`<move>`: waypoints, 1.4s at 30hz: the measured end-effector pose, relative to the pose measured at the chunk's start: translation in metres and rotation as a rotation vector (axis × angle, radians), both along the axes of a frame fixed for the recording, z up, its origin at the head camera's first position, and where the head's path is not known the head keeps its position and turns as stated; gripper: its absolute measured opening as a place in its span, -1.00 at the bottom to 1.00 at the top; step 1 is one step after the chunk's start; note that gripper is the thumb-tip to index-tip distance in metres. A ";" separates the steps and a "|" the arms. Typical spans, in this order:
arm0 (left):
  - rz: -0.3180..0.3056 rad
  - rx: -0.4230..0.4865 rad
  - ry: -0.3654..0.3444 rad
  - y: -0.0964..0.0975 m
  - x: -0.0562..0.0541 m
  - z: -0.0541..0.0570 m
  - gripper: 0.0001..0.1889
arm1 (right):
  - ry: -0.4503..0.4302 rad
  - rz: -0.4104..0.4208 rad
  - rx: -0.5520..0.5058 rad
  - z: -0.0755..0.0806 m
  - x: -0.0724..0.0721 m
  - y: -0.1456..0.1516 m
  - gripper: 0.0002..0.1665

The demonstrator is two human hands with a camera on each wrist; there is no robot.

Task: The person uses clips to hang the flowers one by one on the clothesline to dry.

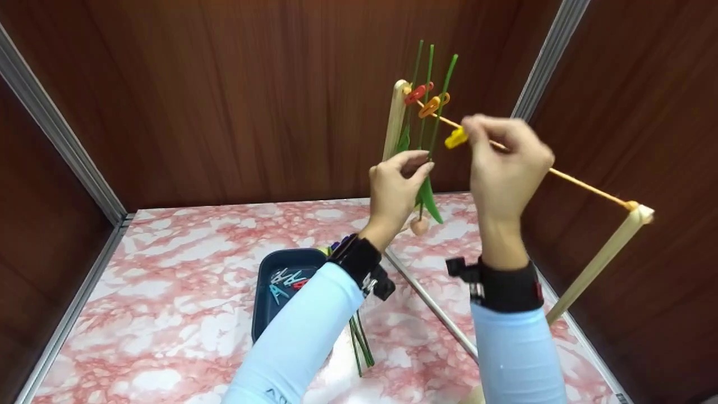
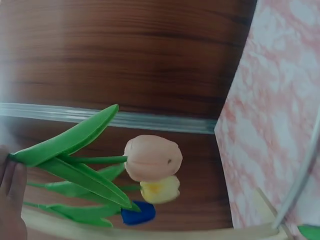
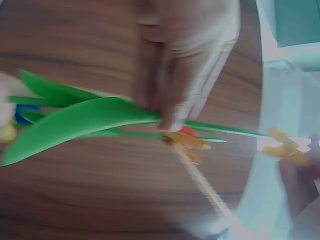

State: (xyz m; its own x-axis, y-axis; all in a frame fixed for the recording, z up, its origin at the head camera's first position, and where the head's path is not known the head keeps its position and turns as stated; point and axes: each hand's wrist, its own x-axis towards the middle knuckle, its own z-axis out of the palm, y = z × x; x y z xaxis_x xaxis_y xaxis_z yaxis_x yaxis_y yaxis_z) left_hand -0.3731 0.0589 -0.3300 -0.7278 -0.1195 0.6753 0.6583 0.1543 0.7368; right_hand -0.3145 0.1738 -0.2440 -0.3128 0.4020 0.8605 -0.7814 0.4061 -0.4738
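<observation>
My left hand pinches the green stem of an upside-down pink tulip, close to its leaves, beside a string stretched between two wooden posts. Between thumb and fingers, my right hand holds a yellow clothespin next to the string, right of that stem. A red clothespin and an orange clothespin sit on the string near its far end, at two other stems. In the left wrist view, a yellow tulip and a blue tulip hang behind the pink one.
A dark blue bin with several loose clothespins stands on the marbled table, partly behind my left forearm. More green stems lie beside it. The near post rises at right, the far post beyond my left hand.
</observation>
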 end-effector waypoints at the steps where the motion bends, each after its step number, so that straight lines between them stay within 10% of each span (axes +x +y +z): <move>1: -0.005 -0.001 -0.022 0.002 -0.001 0.002 -0.79 | -0.044 -0.038 -0.016 0.006 -0.002 0.001 -0.90; 19: -0.023 -0.058 -0.223 0.020 -0.025 0.022 -0.82 | -0.534 -0.319 0.148 0.035 -0.056 0.008 -0.76; 42: -0.031 -0.045 -0.238 0.021 -0.036 0.021 -0.83 | -0.738 -0.317 0.288 0.031 -0.070 0.006 -0.73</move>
State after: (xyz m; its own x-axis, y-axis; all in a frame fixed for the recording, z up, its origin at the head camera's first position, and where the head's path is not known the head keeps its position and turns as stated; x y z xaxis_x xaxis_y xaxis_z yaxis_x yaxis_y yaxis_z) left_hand -0.4090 0.0800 -0.3093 -0.8699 -0.0682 0.4885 0.4719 0.1729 0.8645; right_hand -0.3848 0.1794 -0.2130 -0.7433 0.3616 0.5628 -0.1427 0.7362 -0.6615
